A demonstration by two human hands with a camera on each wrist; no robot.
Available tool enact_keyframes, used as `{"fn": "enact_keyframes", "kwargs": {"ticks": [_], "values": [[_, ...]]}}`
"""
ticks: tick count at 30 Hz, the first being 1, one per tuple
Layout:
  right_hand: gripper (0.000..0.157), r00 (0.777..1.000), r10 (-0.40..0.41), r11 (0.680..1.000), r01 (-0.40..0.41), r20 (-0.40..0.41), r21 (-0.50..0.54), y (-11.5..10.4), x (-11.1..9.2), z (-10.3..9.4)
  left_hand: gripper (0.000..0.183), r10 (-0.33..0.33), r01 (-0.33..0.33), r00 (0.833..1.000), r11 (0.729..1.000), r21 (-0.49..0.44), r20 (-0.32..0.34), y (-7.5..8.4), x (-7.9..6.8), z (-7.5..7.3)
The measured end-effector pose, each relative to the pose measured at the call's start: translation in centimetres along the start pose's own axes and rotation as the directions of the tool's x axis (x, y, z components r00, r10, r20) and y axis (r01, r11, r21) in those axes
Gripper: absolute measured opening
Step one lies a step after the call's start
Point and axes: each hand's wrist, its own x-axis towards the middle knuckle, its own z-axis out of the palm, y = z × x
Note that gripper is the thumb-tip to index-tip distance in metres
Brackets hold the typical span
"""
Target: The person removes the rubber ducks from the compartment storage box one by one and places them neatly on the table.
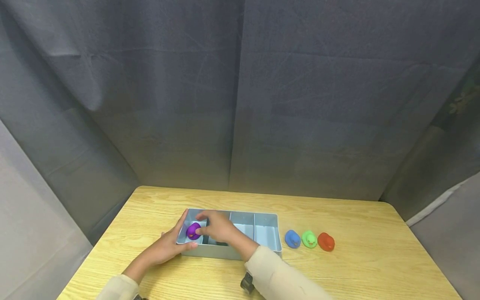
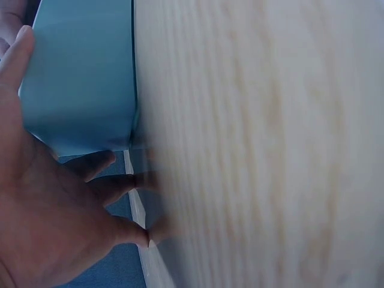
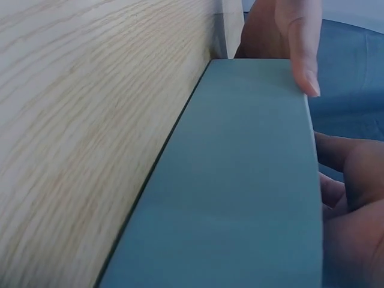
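A grey-blue divided box (image 1: pixel 268 232) lies lengthwise on the table. In its leftmost compartment sits a purple rubber duck (image 1: pixel 193 231). My left hand (image 1: pixel 166 250) braces the box's left end, fingers spread along the side and thumb over the front rim. The left wrist view shows that hand's (image 2: pixel 54 204) lower fingers stretched out near the tabletop. Reaching in from the right, my right hand (image 1: pixel 217 227) is over the compartments, with thumb tip at the duck's side and index finger extended behind it. In the right wrist view, the box's front wall (image 3: pixel 240 168) partly hides the right fingers (image 3: pixel 339 150).
Right of the box, a blue duck (image 1: pixel 292 239), a green duck (image 1: pixel 309 239) and a red duck (image 1: pixel 326 241) stand in a row on the wooden table (image 1: pixel 375 250). Grey curtains (image 1: pixel 300 104) hang behind the table and at both sides.
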Motion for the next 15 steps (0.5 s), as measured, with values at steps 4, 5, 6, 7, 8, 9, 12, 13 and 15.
{"fn": "enact_keyframes", "kwargs": {"ticks": [4,5,6,7,8,9,12,13,15], "values": [[0.040,1.000,0.008,1.000,-0.008,0.008,-0.026,0.2,0.5,0.7,0.107,0.011,-0.011,1.000,1.000,-0.013,0.013,0.0,0.0,0.0],[0.040,1.000,0.011,0.999,-0.011,0.009,-0.034,0.2,0.6,0.8,0.107,0.013,-0.013,1.000,1.000,-0.014,0.016,0.0,0.0,0.0],[0.040,1.000,0.012,0.999,-0.012,0.005,-0.045,0.2,0.6,1.0,0.107,0.014,-0.014,1.000,1.000,-0.015,0.017,0.0,0.0,0.0],[0.040,1.000,0.009,0.998,-0.009,-0.002,-0.058,0.2,0.7,1.2,0.107,0.015,-0.015,1.000,1.000,-0.016,0.016,0.0,0.0,0.0],[0.040,1.000,0.005,0.997,-0.006,-0.015,-0.071,0.2,0.8,1.5,0.107,0.015,-0.014,1.000,1.000,-0.018,0.016,0.0,0.0,0.0],[0.040,1.000,-0.001,0.996,-0.002,-0.030,-0.089,0.2,0.8,1.7,0.107,0.014,-0.013,1.000,1.000,-0.020,0.016,0.0,-0.1,-0.1],[0.037,0.996,-0.019,0.988,0.005,-0.086,-0.157,0.1,0.9,2.4,0.108,0.013,-0.013,1.000,1.000,-0.025,0.015,0.0,-0.1,-0.1],[0.037,0.995,-0.019,0.984,0.000,-0.103,-0.178,0.0,0.8,2.6,0.109,0.014,-0.013,1.000,1.000,-0.027,0.015,0.1,-0.1,-0.2],[0.035,0.991,-0.013,0.977,-0.016,-0.130,-0.215,-0.1,0.8,3.0,0.109,0.014,-0.014,1.000,1.000,-0.025,0.016,0.1,-0.2,-0.2]]}}
